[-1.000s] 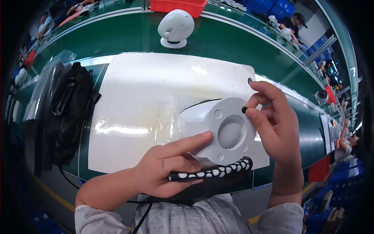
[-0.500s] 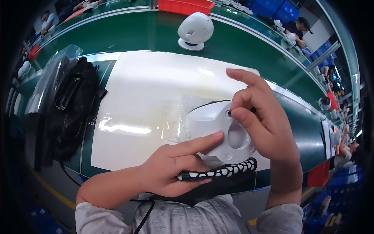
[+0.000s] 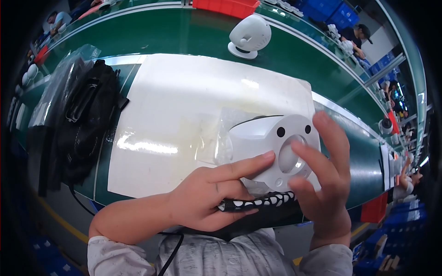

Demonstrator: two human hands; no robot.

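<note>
Your left hand (image 3: 207, 198) grips the spotted strip (image 3: 272, 201), which runs sideways along the near side of the white base (image 3: 294, 126); its forefinger touches this base. Your right hand (image 3: 328, 184), fingers spread, is over the base's right side, thumb by the strip's right end.

A green-topped bench (image 3: 364, 177) fills the foreground, bordered by a pale metal rail (image 3: 123, 60), with a long green surface (image 3: 198, 34) beyond. A metal beam (image 3: 386, 71) slants at upper right. Blue crates (image 3: 410, 223) crowd the lower right; a yellow line (image 3: 64, 227) crosses grey floor (image 3: 70, 214). Glossy surfaces catch overhead-looking glare.
</note>
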